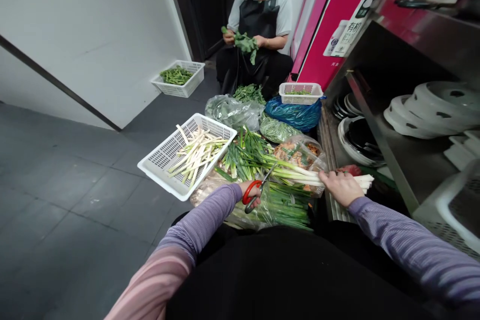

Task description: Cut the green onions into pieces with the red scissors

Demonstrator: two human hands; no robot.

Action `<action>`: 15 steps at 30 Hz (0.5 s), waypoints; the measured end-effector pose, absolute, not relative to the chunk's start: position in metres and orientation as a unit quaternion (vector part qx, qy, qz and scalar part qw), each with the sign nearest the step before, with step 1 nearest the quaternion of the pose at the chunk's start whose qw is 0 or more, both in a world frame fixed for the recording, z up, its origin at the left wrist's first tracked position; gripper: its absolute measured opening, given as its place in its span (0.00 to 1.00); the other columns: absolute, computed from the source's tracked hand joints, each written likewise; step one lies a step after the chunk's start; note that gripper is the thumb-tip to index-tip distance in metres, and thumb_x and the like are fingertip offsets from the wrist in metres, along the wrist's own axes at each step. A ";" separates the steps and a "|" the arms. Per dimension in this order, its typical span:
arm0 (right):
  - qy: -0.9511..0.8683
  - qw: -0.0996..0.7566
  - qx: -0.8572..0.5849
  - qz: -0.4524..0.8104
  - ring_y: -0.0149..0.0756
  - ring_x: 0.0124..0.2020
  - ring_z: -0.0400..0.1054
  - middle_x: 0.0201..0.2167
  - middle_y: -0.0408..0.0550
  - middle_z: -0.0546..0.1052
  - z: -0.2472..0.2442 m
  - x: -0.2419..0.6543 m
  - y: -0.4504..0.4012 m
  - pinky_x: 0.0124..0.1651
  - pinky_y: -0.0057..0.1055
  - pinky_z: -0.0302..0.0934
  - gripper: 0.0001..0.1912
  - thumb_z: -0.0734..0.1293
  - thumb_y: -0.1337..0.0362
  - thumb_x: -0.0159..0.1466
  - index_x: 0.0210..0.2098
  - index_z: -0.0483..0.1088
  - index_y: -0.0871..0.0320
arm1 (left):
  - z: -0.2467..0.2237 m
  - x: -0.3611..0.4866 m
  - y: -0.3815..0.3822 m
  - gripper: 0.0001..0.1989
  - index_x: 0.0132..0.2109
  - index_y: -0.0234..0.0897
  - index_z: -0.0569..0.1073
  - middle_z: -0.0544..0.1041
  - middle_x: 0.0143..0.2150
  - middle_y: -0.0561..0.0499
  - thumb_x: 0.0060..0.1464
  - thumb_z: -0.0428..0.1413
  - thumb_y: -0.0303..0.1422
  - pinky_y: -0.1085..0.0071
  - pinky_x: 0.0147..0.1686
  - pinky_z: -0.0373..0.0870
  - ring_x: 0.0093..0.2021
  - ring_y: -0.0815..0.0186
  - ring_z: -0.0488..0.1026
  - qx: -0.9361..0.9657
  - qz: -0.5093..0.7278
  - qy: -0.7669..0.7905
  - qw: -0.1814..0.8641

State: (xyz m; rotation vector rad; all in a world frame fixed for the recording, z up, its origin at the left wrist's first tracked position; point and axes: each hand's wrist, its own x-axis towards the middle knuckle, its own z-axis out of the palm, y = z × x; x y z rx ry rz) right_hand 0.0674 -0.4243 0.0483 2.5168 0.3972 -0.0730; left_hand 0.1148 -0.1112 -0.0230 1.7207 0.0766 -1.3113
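My left hand (252, 194) is closed on red-handled scissors (252, 192), whose blades point up and right at the green leaves of a bunch. My right hand (342, 187) grips that bunch of leafy stalks (300, 175) by its white ends, which stick out past my fingers on the right. Cut pale stalks (198, 150) lie in a white perforated basket (161, 180) left of my hands. Cut green leaves (247, 152) are piled between the basket and the bunch. Below them, more green stalks (285, 210) lie on clear plastic.
Opposite, a person (258, 20) holds leafy greens. Baskets of greens (183, 90) (300, 97), a blue bag (294, 112) and clear bags (234, 112) (300, 152) surround the pile. Metal shelving (393, 160) with stacked dishes stands close on the right; a wall (93, 35) rises at the left.
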 end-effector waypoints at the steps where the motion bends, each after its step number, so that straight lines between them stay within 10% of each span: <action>1: 0.163 0.300 0.939 -0.027 0.43 0.33 0.70 0.33 0.58 0.74 0.051 0.069 -0.423 0.32 0.33 0.48 0.18 0.54 0.74 0.64 0.50 0.67 0.63 | -0.021 0.115 -0.111 0.09 0.27 0.32 0.66 0.73 0.20 0.50 0.53 0.49 0.20 0.73 0.21 0.72 0.19 0.68 0.71 0.694 -0.545 0.037 0.468; 15: 0.216 0.322 0.922 -0.017 0.43 0.32 0.69 0.32 0.58 0.73 0.070 0.086 -0.397 0.31 0.34 0.46 0.19 0.52 0.75 0.64 0.50 0.67 0.64 | -0.005 0.115 -0.100 0.08 0.28 0.30 0.68 0.74 0.22 0.49 0.52 0.47 0.19 0.74 0.22 0.71 0.20 0.68 0.72 0.673 -0.577 0.040 0.461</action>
